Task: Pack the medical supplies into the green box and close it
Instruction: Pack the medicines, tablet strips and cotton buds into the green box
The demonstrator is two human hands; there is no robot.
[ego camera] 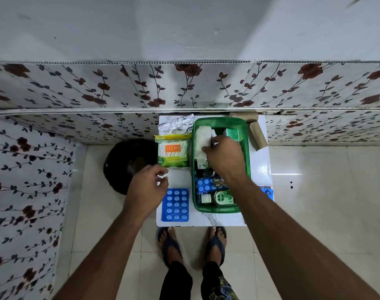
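Centre frame, green box on white table: right hand pinches white gauze pad inside. Left hand loosely curled, empty, nr blue blister pack. Lay pad flat vs. wall, leave room.

box contents under the right hand, blue item behind the forearm

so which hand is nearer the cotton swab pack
Left. The left hand hovers just beside the cotton swab pack's near corner, while the right hand is inside the green box, on the white gauze.
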